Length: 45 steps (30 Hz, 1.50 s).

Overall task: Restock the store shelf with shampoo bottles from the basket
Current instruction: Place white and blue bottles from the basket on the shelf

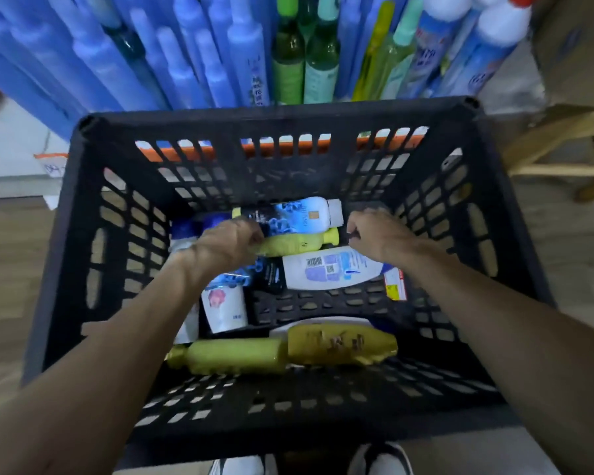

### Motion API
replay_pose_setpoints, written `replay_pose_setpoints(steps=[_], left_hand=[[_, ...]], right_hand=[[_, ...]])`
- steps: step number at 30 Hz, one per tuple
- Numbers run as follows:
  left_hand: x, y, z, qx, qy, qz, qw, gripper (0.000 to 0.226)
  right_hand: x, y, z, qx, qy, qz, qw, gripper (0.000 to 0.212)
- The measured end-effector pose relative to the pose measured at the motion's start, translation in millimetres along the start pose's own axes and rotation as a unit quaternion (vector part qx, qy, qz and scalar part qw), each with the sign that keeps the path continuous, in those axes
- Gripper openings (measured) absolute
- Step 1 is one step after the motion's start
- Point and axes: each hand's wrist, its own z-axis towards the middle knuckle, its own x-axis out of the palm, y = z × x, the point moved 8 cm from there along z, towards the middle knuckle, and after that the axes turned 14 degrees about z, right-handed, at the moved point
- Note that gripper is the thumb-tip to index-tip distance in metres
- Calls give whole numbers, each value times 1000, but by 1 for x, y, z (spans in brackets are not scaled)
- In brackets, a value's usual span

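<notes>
Two hands are down in the black basket (282,118), among shampoo bottles lying on their sides. The left hand (227,241) has its grip curled onto the base end of a lime bottle (295,243), whose cap points right. Just behind lies a white-capped bottle with a blue-and-black label (295,216); its lettering is too blurred to read. The right hand (378,234) hovers with fingers curled over the end of a white bottle (333,269), and I can't tell whether that grip holds anything. That bottle's back label shows a barcode and a QR code; the small print is illegible. Two olive-yellow bottles (234,356) lie end to end against the near wall. Beyond the basket, the shelf stands packed with blue bottles (186,63) and green bottles (288,63), their label writing smeared.
</notes>
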Motion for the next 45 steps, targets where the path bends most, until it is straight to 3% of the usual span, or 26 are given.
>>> replay_pose_setpoints(steps=[4, 9, 21, 25, 27, 30, 32, 35, 37, 38, 39, 40, 43, 45], left_hand=[[0, 18, -18, -21, 77, 63, 995, 44], [-2, 32, -34, -62, 61, 89, 992, 53], [20, 34, -40, -65, 81, 74, 992, 63], [20, 38, -41, -78, 104, 59, 990, 64], [21, 41, -42, -85, 106, 45, 990, 64], [23, 42, -42, -83, 109, 32, 990, 60], [24, 44, -40, -81, 112, 19, 990, 59], [18, 48, -39, -96, 118, -23, 988, 58], [3, 47, -45, -114, 101, -71, 986, 54], [-8, 43, -51, -124, 82, -89, 985, 51], [-23, 38, -60, -133, 58, -87, 986, 47], [-41, 30, -71, -135, 37, -61, 988, 45], [-98, 4, -115, -142, 10, 37, 989, 50], [-142, -5, -152, -160, 7, 35, 986, 52]], right_hand=[[6, -13, -10, 27, 44, -48, 998, 35], [16, -13, -20, 25, 89, -88, 992, 47], [32, -10, -18, 30, 71, -94, 993, 51], [14, -4, -7, 56, -12, 104, 993, 56], [7, 3, 1, 59, -31, 237, 969, 61], [10, 12, 15, 87, -15, 346, 934, 65], [13, 12, 25, 110, -41, 394, 912, 55], [18, 10, 22, 136, -51, 503, 852, 17], [20, 9, 9, 161, -27, 567, 808, 32], [17, 10, -1, 168, -29, 586, 792, 20], [9, 13, -13, 182, -39, 583, 791, 10], [-3, 18, -23, 185, -54, 575, 795, 16], [-62, 44, -63, 166, -108, 445, 874, 35], [-115, 70, -101, 147, -142, 354, 913, 40]])
